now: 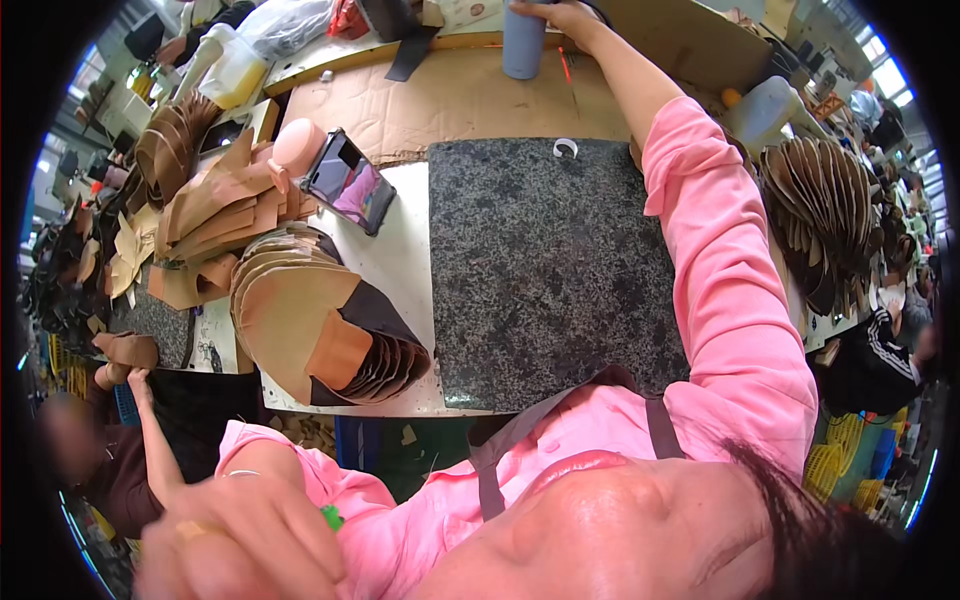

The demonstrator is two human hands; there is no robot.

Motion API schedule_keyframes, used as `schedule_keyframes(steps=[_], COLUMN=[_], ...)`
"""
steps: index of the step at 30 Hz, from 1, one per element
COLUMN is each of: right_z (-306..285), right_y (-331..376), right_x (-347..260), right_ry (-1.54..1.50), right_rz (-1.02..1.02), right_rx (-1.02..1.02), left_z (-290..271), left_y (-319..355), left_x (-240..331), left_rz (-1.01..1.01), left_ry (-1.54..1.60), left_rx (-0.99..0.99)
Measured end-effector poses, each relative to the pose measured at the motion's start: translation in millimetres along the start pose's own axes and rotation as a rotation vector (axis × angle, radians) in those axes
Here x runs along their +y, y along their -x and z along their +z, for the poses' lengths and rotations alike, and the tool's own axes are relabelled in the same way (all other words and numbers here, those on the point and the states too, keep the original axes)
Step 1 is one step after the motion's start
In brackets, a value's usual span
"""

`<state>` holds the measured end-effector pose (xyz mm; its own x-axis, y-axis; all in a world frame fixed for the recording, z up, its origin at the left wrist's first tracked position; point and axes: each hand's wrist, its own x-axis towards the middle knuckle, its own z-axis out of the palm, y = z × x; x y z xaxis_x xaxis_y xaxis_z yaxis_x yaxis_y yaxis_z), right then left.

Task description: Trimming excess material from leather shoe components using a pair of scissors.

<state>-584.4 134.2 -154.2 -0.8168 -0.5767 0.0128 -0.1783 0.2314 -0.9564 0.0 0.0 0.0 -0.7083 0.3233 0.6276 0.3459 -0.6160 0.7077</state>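
My right hand (562, 18) reaches far across the bench, its pink sleeve stretched over the slab. Its fingers are closed on the top of a blue-grey cylindrical bottle (523, 45), which stands upright on the brown cardboard (450, 100). My left hand (240, 540) is raised close to the camera at the lower left and is heavily blurred. The fingers look curled, and a small green thing (331, 517) shows beside them. Whether the hand holds it cannot be told.
A dark speckled stone slab (545, 270) lies in the middle with a small white ring (565, 148) at its far edge. A phone (348, 182) leans at its left. Fanned tan leather pieces (300, 310) pile up left and right (820, 210). Another person's hand (135, 385) works at the left.
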Motion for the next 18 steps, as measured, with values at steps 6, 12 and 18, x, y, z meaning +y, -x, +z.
schedule_keyframes(steps=[6,12,18], right_z=[12.2,-10.6,-14.0], right_y=[-4.8,0.9,-0.5], right_x=[2.9,5.6,-16.6], right_ry=[0.29,1.0,1.13], right_rz=[-0.789,-0.629,-0.48], right_rx=[0.521,0.484,0.385], left_z=[-1.3,-1.2,10.5], left_y=[24.0,84.2,119.6], left_x=[-3.9,-17.2,-28.2], left_rz=[-0.037,-0.283,-0.239], left_ry=[-0.157,-0.405,-0.48], left_rx=[-0.373,-0.332,-0.123])
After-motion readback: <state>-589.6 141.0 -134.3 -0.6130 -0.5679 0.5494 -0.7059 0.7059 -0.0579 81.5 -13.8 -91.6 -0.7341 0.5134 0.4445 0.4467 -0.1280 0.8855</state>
